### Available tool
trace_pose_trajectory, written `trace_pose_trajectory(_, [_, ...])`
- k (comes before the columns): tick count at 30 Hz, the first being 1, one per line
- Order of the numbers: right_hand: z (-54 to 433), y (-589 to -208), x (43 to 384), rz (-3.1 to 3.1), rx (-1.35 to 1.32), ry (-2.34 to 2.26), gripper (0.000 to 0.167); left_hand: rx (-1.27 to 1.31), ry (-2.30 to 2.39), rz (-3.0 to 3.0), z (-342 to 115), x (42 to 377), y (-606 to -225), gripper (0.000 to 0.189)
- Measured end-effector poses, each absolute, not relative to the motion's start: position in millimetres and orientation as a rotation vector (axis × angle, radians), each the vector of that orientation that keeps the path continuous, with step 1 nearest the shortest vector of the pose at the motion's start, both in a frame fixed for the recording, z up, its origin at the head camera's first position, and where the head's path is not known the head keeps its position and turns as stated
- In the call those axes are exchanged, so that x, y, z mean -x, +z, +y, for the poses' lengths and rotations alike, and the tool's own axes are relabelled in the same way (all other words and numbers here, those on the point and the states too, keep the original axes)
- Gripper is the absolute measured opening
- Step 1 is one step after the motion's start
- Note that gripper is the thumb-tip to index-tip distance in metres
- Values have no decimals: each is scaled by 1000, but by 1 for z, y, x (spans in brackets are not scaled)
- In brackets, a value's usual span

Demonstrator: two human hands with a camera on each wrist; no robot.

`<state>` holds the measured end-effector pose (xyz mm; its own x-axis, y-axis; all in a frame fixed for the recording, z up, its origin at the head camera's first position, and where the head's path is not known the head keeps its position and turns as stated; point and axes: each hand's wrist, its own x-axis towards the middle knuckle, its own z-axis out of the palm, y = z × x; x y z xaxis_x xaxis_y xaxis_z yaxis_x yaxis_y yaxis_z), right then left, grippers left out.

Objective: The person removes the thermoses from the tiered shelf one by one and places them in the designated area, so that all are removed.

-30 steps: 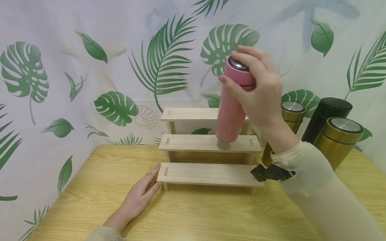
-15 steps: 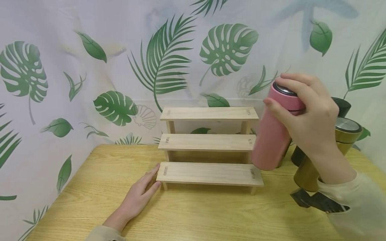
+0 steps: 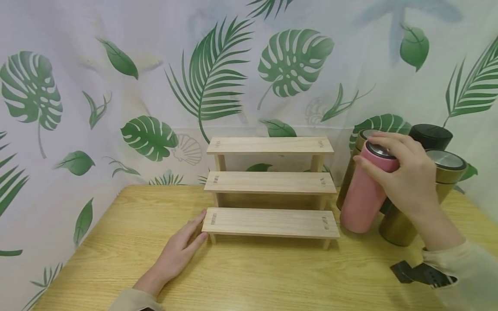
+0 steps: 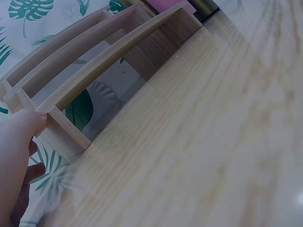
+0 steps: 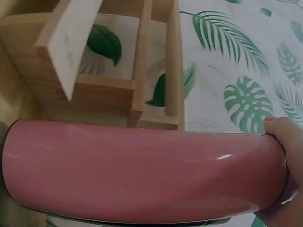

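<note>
A pink thermos (image 3: 365, 190) with a silver-topped lid stands at the right end of a three-step wooden rack (image 3: 271, 222). My right hand (image 3: 408, 172) grips it round the lid, thumb on the near left side and fingers over the top. In the right wrist view the pink thermos (image 5: 147, 172) spans the frame beside the rack; its base looks to be on or just above the table. My left hand (image 3: 180, 252) rests against the left end of the lowest step, fingers nearly straight. In the left wrist view its thumb (image 4: 33, 122) touches the step's corner.
Behind and right of the pink thermos stand a gold thermos (image 3: 350, 179), a black thermos (image 3: 431, 136) and another gold thermos (image 3: 400, 226), close together and partly hidden. The wooden table (image 3: 249, 276) meets a leaf-patterned cloth (image 3: 229, 52) behind the rack.
My right hand has brought the pink thermos from above the rack to the right and down, beside the other thermoses. The left hand has stayed at the rack's left end.
</note>
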<state>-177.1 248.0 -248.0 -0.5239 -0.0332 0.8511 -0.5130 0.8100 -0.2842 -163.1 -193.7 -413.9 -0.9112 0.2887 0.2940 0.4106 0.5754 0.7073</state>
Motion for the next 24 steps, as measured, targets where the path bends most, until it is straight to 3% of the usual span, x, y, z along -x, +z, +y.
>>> trace_pose_trajectory(9, [256, -273, 185, -2066, -352, 688, 45, 583, -1254, -2669, -193, 163, -413, 57])
trace_pose_trajectory(22, [261, -278, 184, -2102, -415, 619, 51, 573, -1243, -2675, -193, 164, -415, 57])
trace_pose_trajectory(24, [262, -279, 185, -2056, -467, 588, 59, 570, -1241, -2675, -193, 164, -415, 58])
